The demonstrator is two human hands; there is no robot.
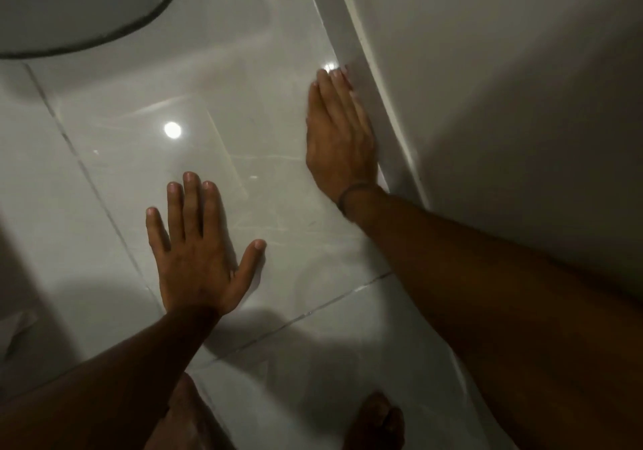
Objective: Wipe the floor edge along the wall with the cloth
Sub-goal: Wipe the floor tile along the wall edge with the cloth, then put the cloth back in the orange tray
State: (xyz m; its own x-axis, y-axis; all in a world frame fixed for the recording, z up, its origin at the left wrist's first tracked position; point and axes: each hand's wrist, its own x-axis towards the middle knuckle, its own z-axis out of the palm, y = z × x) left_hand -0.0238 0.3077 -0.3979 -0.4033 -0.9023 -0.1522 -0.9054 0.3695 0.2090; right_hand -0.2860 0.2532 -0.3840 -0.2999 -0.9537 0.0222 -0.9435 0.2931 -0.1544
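While the right hand (339,136) presses flat beside the skirting board (374,101), any cloth under it is hidden, so its grip cannot be told; the left hand (198,248), away from the skirting, lies splayed and empty on glossy tile (104,119), where it could slip.

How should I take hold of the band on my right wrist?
Pinch the thin band on the back of the wrist, bringing the left hand in from the open floor side. The skirting sits tight against the right hand's far side, and the band lies snug, so use fingertips.
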